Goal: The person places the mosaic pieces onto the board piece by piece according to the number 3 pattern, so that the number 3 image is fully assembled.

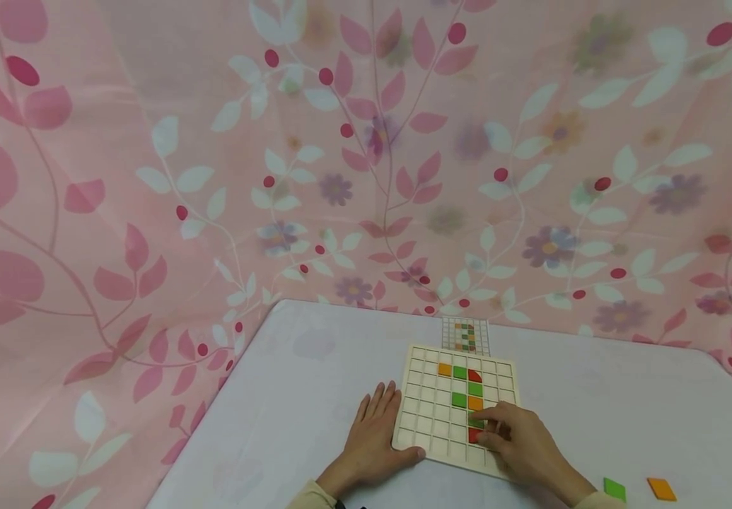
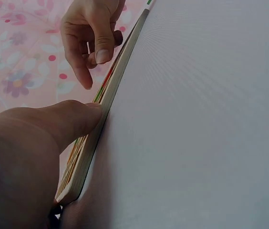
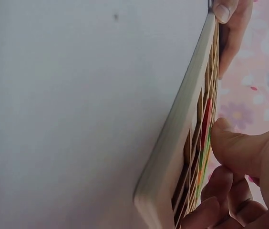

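A cream wooden grid board [image 1: 423, 406] lies on the table, with green, orange and red tiles set in several cells. My left hand [image 1: 372, 438] rests at the board's left side, fingers extended and spread. Its thumb [image 2: 84, 117] touches the board's near edge in the left wrist view. Over the lower right part, my right hand [image 1: 518, 438] reaches in with index finger and thumb apart. The index fingertip is at a green tile [image 1: 475, 423], which it partly hides. Its thumb [image 3: 230, 143] is right beside a red tile [image 1: 474, 435], and the other fingers curl underneath.
A small printed card [image 1: 465, 336] with a coloured grid pattern lies behind the board. To the right, near the front, lie a loose green tile [image 1: 614, 489] and a loose orange tile [image 1: 661, 488]. A pink floral curtain [image 1: 366, 177] hangs behind the white table [image 1: 315, 360].
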`<state>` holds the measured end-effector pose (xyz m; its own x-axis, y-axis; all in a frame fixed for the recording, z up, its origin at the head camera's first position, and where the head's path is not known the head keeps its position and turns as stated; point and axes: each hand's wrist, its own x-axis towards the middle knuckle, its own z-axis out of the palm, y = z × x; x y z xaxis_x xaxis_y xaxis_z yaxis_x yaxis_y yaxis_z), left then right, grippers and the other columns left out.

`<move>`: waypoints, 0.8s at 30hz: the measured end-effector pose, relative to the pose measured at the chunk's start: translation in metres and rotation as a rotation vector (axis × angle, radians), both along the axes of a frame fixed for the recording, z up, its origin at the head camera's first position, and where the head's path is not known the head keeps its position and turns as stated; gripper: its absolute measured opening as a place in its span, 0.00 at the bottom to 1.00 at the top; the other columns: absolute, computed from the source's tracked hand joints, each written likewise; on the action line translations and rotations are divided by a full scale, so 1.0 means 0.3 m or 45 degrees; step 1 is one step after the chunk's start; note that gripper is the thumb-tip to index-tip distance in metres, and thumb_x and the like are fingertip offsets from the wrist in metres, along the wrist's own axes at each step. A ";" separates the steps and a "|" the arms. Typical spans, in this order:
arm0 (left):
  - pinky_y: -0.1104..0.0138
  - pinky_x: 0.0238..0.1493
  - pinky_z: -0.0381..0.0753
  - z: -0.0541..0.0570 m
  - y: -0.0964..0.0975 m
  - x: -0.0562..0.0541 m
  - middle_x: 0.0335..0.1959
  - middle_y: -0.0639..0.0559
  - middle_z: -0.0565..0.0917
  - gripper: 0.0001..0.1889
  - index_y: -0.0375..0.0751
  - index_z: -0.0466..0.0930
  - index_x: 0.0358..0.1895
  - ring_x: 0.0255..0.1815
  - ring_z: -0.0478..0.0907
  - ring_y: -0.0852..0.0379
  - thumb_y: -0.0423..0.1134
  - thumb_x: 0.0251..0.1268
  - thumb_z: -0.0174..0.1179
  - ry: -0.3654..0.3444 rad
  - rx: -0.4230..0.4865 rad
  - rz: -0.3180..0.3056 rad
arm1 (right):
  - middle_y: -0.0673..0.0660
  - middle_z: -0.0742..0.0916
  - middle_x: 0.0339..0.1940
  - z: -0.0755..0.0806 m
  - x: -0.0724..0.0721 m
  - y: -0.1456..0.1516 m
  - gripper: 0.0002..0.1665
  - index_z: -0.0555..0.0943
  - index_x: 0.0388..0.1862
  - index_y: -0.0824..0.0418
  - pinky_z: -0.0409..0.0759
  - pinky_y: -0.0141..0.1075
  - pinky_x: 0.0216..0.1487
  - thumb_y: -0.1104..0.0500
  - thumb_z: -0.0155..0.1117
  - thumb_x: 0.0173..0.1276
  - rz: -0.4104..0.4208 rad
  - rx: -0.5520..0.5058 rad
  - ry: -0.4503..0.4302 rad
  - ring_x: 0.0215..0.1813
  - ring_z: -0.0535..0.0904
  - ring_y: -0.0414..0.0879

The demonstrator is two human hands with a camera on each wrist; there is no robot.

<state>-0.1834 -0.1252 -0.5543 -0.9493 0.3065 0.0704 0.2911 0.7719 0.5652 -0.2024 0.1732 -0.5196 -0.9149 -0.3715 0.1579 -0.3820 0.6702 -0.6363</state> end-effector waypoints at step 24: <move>0.40 0.87 0.43 -0.011 0.009 -0.010 0.89 0.44 0.52 0.58 0.38 0.53 0.86 0.91 0.43 0.44 0.73 0.62 0.62 -0.045 -0.076 0.032 | 0.65 0.86 0.53 -0.016 0.016 0.412 0.28 0.88 0.56 0.62 0.81 0.65 0.50 0.47 0.81 0.63 -0.304 0.355 0.129 0.55 0.80 0.65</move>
<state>-0.1865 -0.1225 -0.5577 -0.9584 0.2848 0.0190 0.2517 0.8116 0.5273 -0.1975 0.2970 -0.5245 -0.9658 -0.1914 0.1751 -0.2460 0.8900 -0.3839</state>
